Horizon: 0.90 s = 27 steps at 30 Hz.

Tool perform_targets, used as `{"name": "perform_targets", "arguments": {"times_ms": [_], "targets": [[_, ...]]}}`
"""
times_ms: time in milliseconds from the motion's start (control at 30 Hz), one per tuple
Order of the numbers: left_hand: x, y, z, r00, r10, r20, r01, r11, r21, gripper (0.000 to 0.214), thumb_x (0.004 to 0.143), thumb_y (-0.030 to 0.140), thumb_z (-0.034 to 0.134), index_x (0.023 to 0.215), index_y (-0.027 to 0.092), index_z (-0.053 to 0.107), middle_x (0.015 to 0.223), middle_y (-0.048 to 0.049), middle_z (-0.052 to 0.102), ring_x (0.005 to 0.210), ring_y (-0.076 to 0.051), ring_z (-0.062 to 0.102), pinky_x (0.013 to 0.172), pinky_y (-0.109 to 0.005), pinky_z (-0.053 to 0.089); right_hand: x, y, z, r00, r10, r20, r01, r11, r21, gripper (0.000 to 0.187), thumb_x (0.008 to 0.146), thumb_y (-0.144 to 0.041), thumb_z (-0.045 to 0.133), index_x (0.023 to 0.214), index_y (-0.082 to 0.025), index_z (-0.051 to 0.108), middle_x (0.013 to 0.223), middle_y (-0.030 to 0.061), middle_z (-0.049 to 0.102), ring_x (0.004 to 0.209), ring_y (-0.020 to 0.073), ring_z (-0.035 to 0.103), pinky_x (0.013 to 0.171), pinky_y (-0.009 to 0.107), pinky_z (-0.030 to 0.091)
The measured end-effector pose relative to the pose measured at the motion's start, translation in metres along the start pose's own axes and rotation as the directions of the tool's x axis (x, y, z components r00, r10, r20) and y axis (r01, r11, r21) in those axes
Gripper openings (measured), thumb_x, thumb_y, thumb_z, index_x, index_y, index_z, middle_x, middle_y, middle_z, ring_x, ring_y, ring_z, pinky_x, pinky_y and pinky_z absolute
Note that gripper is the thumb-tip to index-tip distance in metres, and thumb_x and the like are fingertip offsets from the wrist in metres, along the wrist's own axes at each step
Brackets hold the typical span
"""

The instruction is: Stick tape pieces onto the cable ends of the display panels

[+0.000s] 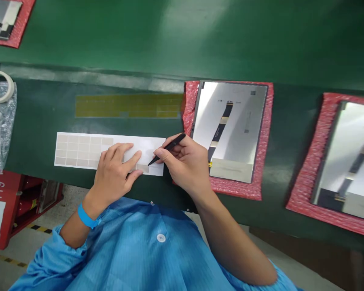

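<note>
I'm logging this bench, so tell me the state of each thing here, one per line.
Left hand: flat, pressing the sticker sheet.
Right hand: gripping black tweezers, tip on the sheet.
Sticker sheet: partly used, right part bare.
Display panel: back up on red foam.
Tape roll: lying flat.

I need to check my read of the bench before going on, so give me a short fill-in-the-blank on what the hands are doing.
1. The right hand holds black ____ like a pen.
2. The left hand lies flat on the white ____ sheet.
3. The wristband on the left wrist is ____.
4. The display panel beside the right hand lies on ____ foam.

Missing words: tweezers; sticker; blue; red
</note>
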<state>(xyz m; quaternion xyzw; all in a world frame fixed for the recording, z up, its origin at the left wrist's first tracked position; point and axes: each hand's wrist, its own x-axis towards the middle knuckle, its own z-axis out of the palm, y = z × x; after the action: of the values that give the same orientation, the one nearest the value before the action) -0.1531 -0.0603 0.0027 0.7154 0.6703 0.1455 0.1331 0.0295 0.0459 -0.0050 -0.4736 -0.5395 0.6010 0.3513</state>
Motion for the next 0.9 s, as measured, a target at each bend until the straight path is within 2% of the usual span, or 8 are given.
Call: {"name": "perform_targets", "arguments": {"times_ms": [167,300,533,633,767,833,900], "targets": [[0.001,-0.001,0.001,1.0,0.024,-0.017,-0.024,1.0,0.0,0.044,0.102,0.036,0.074,0.143,0.022,0.069,0.153,-0.0169,0.062,0.142,-0.038,0.053,0.109,-0.053,0.048,0.003,-0.002,0.0,0.998,0.053,0.028,-0.052,0.998,-0.047,0.028,0.078,-0.038,0.087,0.084,-0.023,0.064,0.071,-0.0015,0.068,0.061,0.0174,0.069,0.055,0.031,0.064],[0.001,-0.001,0.002,0.999,0.032,-0.018,-0.032,0.999,0.008,0.045,0.102,0.039,0.074,0.143,0.022,0.069,0.153,-0.0169,0.062,0.142,-0.038,0.053,0.108,-0.053,0.048,0.003,-0.001,0.001,0.998,0.056,0.008,-0.056,0.998,-0.038,0.026,0.078,-0.035,0.086,0.084,-0.023,0.064,0.07,-0.0022,0.068,0.061,0.017,0.069,0.053,0.029,0.064],[0.002,-0.004,-0.005,0.998,0.048,0.045,-0.048,0.999,0.008,0.047,0.102,0.035,0.073,0.147,0.022,0.066,0.157,-0.0183,0.058,0.145,-0.039,0.05,0.111,-0.056,0.049,-0.014,-0.003,0.003,0.995,-0.104,0.004,0.103,0.991,0.081,0.024,0.086,-0.035,0.087,0.085,-0.024,0.066,0.072,-0.0012,0.074,0.06,0.0158,0.073,0.056,0.026,0.063],[0.003,-0.007,-0.013,0.996,0.068,0.064,-0.068,0.998,-0.001,0.05,0.101,0.031,0.075,0.148,0.02,0.065,0.159,-0.0197,0.055,0.147,-0.041,0.048,0.113,-0.06,0.049,-0.017,-0.013,-0.018,0.986,-0.145,-0.076,0.156,0.975,0.159,0.028,0.087,-0.04,0.09,0.087,-0.024,0.067,0.073,-0.0004,0.077,0.059,0.0161,0.073,0.054,0.026,0.063],[0.014,0.008,-0.022,0.993,0.102,0.05,-0.105,0.993,0.056,0.044,0.1,0.023,0.073,0.142,0.014,0.067,0.153,-0.0229,0.059,0.141,-0.045,0.052,0.108,-0.065,0.05,-0.002,-0.025,-0.076,0.966,-0.127,-0.223,0.168,0.97,0.174,0.039,0.077,-0.045,0.099,0.086,-0.024,0.068,0.071,-0.0008,0.077,0.058,0.0171,0.074,0.051,0.026,0.063],[0.024,0.028,-0.017,0.992,0.115,-0.049,-0.113,0.993,0.04,0.031,0.103,0.018,0.067,0.133,0.012,0.071,0.138,-0.0208,0.068,0.128,-0.041,0.061,0.101,-0.06,0.053,0.009,-0.026,-0.103,0.963,-0.081,-0.258,0.119,0.984,0.135,0.042,0.07,-0.045,0.102,0.083,-0.023,0.068,0.068,-0.0007,0.075,0.056,0.0171,0.073,0.048,0.024,0.062],[0.037,0.054,-0.003,0.977,0.115,-0.18,-0.128,0.99,-0.062,0.023,0.105,0.016,0.063,0.124,0.013,0.075,0.12,-0.0162,0.073,0.111,-0.033,0.066,0.093,-0.052,0.056,0.02,-0.023,-0.12,0.967,-0.008,-0.254,0.035,0.994,0.101,0.04,0.069,-0.041,0.102,0.081,-0.022,0.069,0.068,0.0004,0.075,0.055,0.0172,0.073,0.045,0.022,0.059]]}}
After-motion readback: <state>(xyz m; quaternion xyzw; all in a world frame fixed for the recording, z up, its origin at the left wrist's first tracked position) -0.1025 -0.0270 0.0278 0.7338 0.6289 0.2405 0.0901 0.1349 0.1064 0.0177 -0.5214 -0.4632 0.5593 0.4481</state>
